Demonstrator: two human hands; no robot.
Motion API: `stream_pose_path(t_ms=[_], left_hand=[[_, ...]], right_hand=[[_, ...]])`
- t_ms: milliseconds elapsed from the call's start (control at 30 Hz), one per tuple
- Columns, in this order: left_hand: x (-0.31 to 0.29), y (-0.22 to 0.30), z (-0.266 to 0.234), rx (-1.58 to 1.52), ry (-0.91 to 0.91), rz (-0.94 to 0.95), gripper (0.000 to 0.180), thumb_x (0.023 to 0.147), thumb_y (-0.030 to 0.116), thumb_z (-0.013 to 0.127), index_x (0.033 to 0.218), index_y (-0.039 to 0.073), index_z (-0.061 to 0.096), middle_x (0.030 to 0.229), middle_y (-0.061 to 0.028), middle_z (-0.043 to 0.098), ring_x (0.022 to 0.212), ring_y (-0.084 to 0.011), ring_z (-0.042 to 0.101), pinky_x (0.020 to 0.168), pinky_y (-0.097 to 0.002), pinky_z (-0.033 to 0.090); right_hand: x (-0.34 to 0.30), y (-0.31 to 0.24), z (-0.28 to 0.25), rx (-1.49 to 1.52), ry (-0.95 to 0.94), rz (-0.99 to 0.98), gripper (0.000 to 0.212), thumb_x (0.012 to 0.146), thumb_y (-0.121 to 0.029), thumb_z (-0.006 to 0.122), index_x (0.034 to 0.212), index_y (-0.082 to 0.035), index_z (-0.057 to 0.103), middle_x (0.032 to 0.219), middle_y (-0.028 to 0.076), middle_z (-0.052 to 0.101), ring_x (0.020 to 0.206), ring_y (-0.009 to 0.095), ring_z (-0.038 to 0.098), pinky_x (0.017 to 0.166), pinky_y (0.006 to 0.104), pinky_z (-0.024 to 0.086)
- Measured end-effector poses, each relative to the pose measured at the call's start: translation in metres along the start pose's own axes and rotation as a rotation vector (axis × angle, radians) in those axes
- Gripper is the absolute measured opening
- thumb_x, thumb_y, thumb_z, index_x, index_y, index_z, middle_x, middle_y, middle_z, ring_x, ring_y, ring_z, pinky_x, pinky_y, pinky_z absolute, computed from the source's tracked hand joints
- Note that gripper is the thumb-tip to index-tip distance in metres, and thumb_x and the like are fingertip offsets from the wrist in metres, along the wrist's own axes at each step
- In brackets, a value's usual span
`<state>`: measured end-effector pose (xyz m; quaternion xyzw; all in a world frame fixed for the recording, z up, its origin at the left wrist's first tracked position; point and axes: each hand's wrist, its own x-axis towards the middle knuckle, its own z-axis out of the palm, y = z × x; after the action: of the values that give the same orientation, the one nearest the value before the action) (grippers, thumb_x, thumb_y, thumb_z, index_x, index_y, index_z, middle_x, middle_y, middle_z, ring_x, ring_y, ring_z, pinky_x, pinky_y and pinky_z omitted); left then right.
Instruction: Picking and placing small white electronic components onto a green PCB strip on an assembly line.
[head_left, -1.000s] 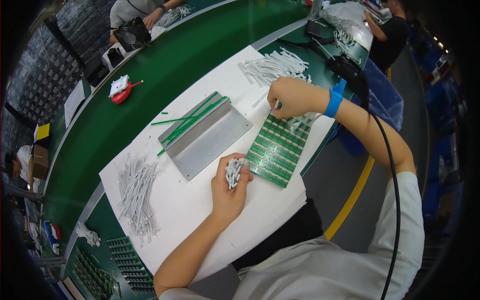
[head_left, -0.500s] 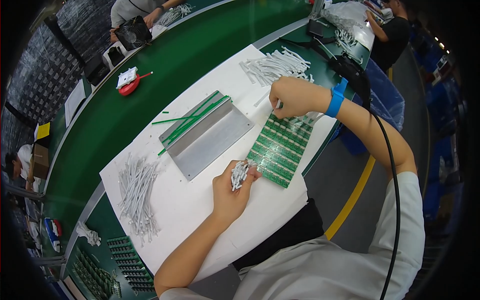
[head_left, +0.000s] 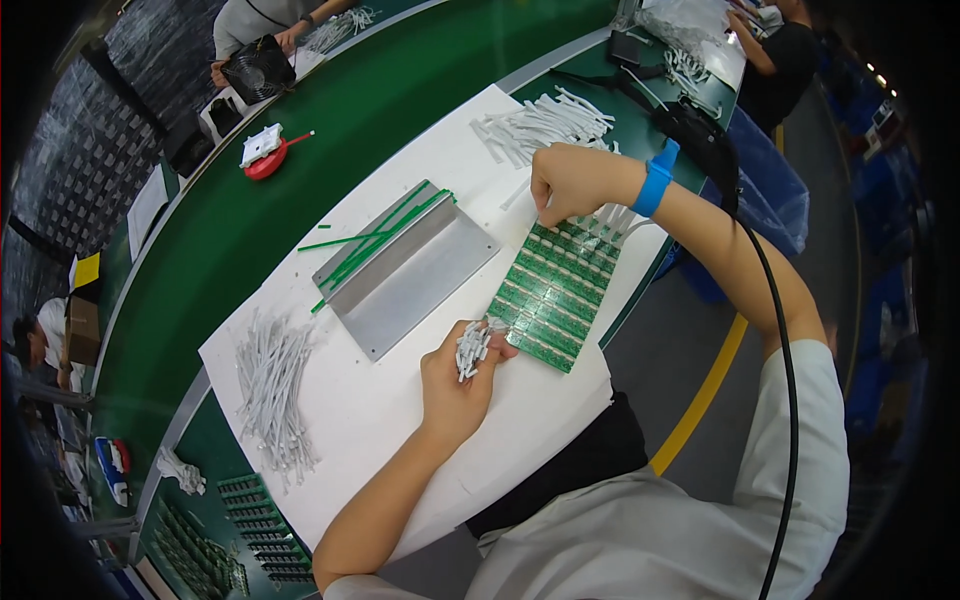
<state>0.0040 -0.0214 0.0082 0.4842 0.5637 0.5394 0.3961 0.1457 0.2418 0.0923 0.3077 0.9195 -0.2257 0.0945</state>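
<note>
My left hand [head_left: 455, 390] is closed around a bunch of short white cable ends [head_left: 472, 350], its fingertips touching the near left edge of a green circuit board panel [head_left: 550, 300]. The panel is split into rows of small boards. At its far left corner my right hand [head_left: 580, 185], with a blue wristband [head_left: 655, 178], pinches a white cable that its fingers now mostly hide. Several white cables [head_left: 612, 218] stand at the panel's far edge, beside the right wrist. Beyond the right hand lies a pile of white cables [head_left: 545, 125].
A bent metal plate [head_left: 425, 280] holds green strips [head_left: 375, 245] along its back. White cables [head_left: 275, 395] lie in a heap on the left of the white paper [head_left: 400, 440]. More green panels [head_left: 262, 530] stand lower left. A black cord [head_left: 775, 300] hangs by my right arm. Co-workers sit beyond.
My right hand has come down onto the panel's far left corner, and the white bit between its fingers no longer shows. The left hand keeps its hold. The whole view has shifted slightly.
</note>
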Motion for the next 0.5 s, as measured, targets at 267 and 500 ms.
stream_pose_path(t_ms=[267,500], left_hand=[[0.001,0.001,0.001,-0.134,0.017,0.067,0.032,0.109,0.025,0.050,0.100,-0.004,0.061,0.076,-0.0076,0.068,0.074,-0.0124,0.062,0.070,-0.0264,0.049],[0.000,-0.010,-0.015,-0.188,-0.078,-0.022,0.049,0.111,0.040,0.041,0.100,-0.004,0.060,0.072,-0.0092,0.066,0.068,-0.0145,0.063,0.066,-0.0298,0.050]], right_hand=[[-0.019,-0.009,0.037,-0.311,0.418,-0.060,0.016,0.071,-0.011,0.077,0.084,-0.002,0.075,0.089,0.012,0.068,0.083,0.027,0.067,0.070,0.0383,0.054],[-0.086,-0.100,0.096,0.219,0.912,-0.366,0.026,0.078,-0.018,0.082,0.101,-0.008,0.073,0.096,0.007,0.064,0.092,0.028,0.059,0.083,0.0380,0.043]])
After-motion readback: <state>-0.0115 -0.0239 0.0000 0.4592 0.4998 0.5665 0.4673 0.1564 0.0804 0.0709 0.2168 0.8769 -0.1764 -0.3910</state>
